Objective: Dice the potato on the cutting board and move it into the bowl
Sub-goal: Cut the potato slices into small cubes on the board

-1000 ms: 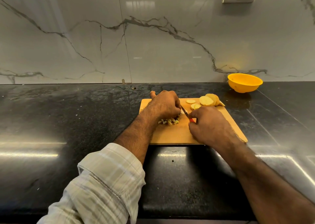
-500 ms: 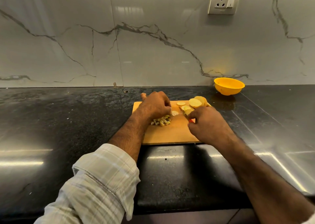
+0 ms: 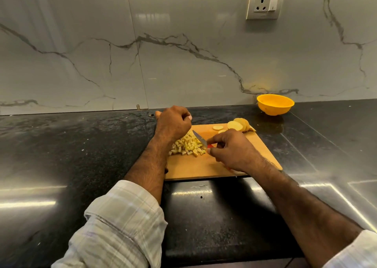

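Note:
A wooden cutting board (image 3: pixel 204 167) lies on the black counter. A heap of diced potato (image 3: pixel 188 146) sits on its left half. Round potato slices (image 3: pixel 237 125) lie at the board's far right corner. My right hand (image 3: pixel 232 150) grips a small red-handled knife (image 3: pixel 201 138), its blade pointing up-left over the dice. My left hand (image 3: pixel 172 122) is curled into a fist just behind the heap; whether anything is in it I cannot tell. An empty yellow bowl (image 3: pixel 275 104) stands against the wall, beyond the board to the right.
The black stone counter (image 3: pixel 81 155) runs left and right of the board. A marble backsplash rises behind it, with a wall socket (image 3: pixel 264 3) high on the right. The counter's front edge is near my sleeves.
My left hand has lifted back off the diced heap, uncovering it. The knife blade has swung out over the dice. My head has moved, shifting the view.

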A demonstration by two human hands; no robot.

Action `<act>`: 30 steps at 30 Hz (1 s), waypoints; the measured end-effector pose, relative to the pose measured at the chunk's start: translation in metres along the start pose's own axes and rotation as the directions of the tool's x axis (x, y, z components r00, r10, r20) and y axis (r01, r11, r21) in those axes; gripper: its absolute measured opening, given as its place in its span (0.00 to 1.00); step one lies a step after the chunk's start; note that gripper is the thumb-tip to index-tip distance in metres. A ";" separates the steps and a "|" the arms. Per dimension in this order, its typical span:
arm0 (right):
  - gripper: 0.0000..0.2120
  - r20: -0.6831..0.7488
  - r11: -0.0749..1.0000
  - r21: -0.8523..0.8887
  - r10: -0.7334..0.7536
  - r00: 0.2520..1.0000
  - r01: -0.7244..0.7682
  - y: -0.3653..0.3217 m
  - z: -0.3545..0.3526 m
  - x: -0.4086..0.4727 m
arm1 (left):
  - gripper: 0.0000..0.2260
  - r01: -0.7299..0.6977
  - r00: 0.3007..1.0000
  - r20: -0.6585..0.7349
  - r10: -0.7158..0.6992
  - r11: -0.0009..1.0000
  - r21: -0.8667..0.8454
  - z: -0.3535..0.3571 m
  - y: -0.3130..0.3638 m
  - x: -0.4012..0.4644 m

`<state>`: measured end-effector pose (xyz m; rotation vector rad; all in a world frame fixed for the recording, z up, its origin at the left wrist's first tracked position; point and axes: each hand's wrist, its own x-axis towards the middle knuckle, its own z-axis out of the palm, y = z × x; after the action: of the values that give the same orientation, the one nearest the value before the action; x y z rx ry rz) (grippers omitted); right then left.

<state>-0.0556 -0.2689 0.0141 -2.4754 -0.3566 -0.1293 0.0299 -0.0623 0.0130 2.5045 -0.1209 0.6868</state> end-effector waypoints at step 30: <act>0.20 -0.273 0.977 -0.059 0.183 0.945 -0.206 0.045 -0.030 0.015 | 0.05 0.037 0.808 0.584 -0.072 0.997 0.072 0.068 0.059 0.056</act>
<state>-0.0282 -0.3187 0.0149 -2.5199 0.0096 -0.3973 0.0960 -0.1454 0.0196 2.6793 -0.2518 -0.1396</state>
